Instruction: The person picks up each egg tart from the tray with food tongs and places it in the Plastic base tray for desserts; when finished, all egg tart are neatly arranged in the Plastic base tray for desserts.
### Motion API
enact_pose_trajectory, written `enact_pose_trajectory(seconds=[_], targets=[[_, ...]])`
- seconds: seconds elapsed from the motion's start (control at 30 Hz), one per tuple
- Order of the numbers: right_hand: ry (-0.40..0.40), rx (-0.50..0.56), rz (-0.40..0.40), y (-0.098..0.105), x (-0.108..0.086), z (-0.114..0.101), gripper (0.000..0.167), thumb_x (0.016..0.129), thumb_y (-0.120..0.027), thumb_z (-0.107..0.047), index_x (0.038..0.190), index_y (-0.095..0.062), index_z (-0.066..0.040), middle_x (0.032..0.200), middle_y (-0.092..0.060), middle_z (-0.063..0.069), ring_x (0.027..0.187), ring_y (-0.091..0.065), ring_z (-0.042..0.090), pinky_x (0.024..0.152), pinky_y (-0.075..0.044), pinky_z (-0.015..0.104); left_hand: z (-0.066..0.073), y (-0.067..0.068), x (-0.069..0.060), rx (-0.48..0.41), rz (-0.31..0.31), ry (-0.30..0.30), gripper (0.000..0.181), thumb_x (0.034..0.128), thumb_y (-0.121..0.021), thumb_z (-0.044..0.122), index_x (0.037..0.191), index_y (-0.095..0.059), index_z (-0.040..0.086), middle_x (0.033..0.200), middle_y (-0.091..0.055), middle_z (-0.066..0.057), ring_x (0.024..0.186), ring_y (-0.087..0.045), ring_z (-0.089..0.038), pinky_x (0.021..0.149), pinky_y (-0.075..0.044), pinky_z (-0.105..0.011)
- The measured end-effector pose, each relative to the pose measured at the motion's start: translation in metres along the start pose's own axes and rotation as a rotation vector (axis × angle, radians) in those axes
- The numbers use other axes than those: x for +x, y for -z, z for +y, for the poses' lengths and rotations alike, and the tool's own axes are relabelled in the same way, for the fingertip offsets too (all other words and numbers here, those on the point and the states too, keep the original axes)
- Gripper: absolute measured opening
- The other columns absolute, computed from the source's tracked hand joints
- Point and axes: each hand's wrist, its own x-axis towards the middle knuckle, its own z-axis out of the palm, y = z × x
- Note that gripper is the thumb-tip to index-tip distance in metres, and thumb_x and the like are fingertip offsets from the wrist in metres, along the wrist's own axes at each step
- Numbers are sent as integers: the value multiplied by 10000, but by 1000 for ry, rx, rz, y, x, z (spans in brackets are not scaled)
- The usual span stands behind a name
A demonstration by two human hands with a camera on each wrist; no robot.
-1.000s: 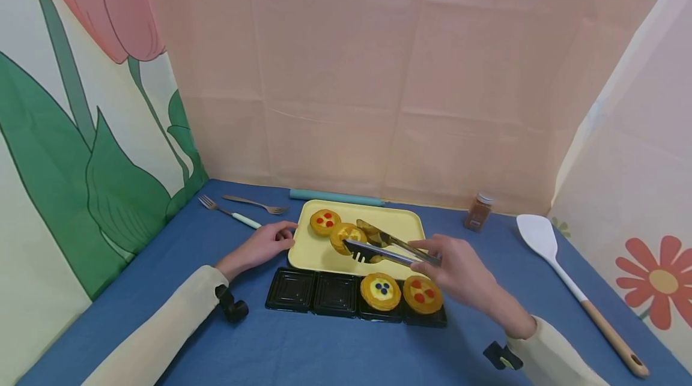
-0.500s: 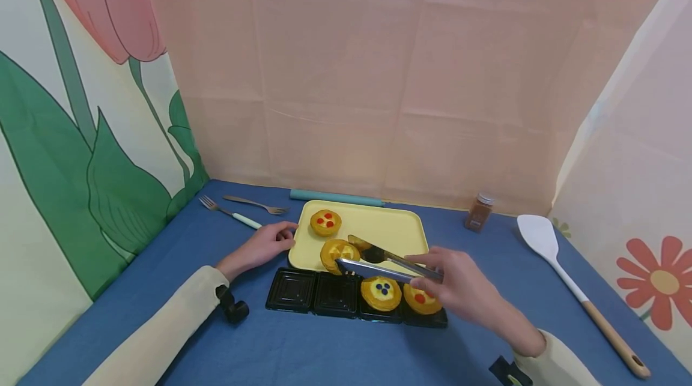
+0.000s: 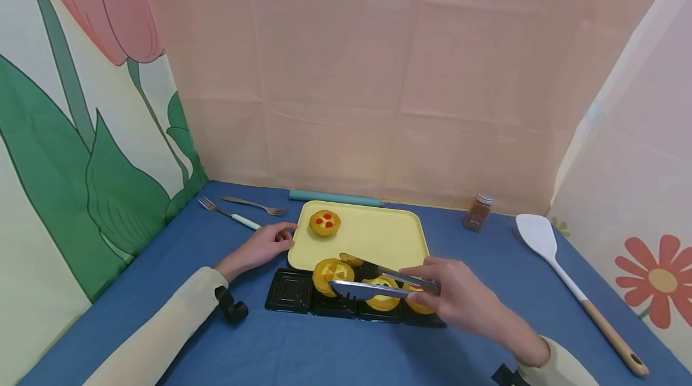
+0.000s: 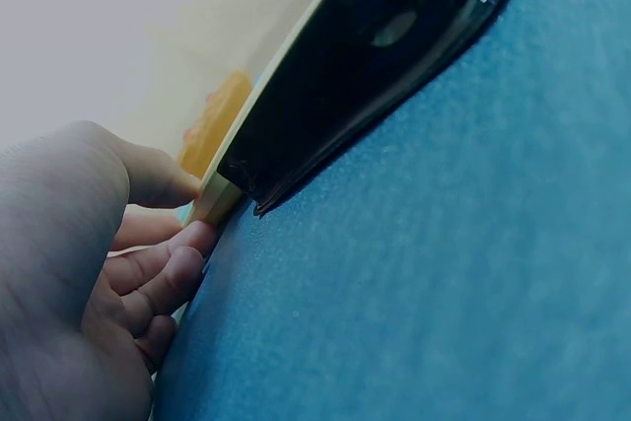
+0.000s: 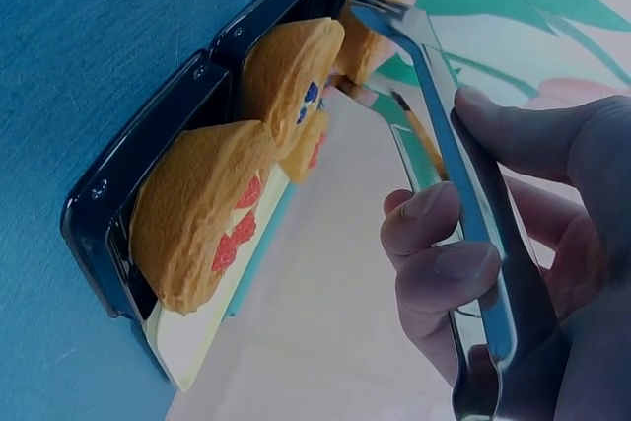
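Observation:
My left hand [image 3: 264, 245] pinches the left rim of a yellow tray [image 3: 381, 233]; in the left wrist view the thumb lies on top and fingers beneath. My right hand [image 3: 459, 296] grips metal tongs [image 5: 449, 135]. Between their tips is an egg tart [image 3: 328, 273] with a yellow topping, over the second compartment from the left of a black container [image 3: 289, 291]. Whether it touches the bottom is hidden. A blue-dotted tart [image 5: 291, 71] and a red-topped tart [image 5: 202, 209] sit in the two right compartments, partly behind the tongs in the head view. One red-dotted tart [image 3: 324, 224] lies on the yellow tray.
Two forks lie at the back left, one with a pale green handle [image 3: 245, 221]. A teal rod [image 3: 335, 198] lies behind the tray. A small spice jar [image 3: 479, 212] stands back right, and a white spatula [image 3: 540, 242] with a wooden handle lies along the right side.
The tongs have carried the yellow-topped tart from the yellow tray toward me and slightly left, over the black container. My left hand has stayed at the tray's rim.

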Motion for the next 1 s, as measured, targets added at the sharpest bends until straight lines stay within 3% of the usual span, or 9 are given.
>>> enact_pose_trajectory(seconds=[0.23, 0.5, 0.77, 1.0], targets=[[-6, -15, -21, -1, -2, -1, 415, 877, -806, -249, 1281, -717, -212, 787, -509, -112, 597, -441, 64, 535, -414, 246, 1, 1, -1, -6, -1, 4, 447, 999, -606, 158, 1402, -545, -25, 982, -617, -32, 843, -544, -193, 791, -453, -382], [-24, -6, -26, 1, 0, -3, 422, 865, -818, -246, 1273, -721, -196, 852, -554, -109, 645, -494, 63, 542, -448, 250, 1, 0, -1, -10, -2, 12, 448, 1000, -609, 162, 1402, -544, -25, 988, -621, -33, 844, -545, -191, 785, -456, -377], [-21, 21, -44, 1, 1, -3, 424, 865, -819, -217, 1270, -715, -148, 1017, -653, -20, 715, -560, 55, 601, -497, 249, 1, 0, 0, -10, -5, 11, 449, 999, -610, 164, 1399, -544, -28, 987, -615, -33, 839, -539, -188, 774, -455, -371], [-32, -24, -35, 5, -1, -2, 405, 870, -813, -256, 1261, -719, -203, 839, -557, -116, 590, -483, 71, 535, -440, 252, 1, 0, 0, -7, 1, 9, 441, 998, -607, 157, 1397, -548, -23, 979, -621, -31, 831, -547, -184, 771, -453, -372]])
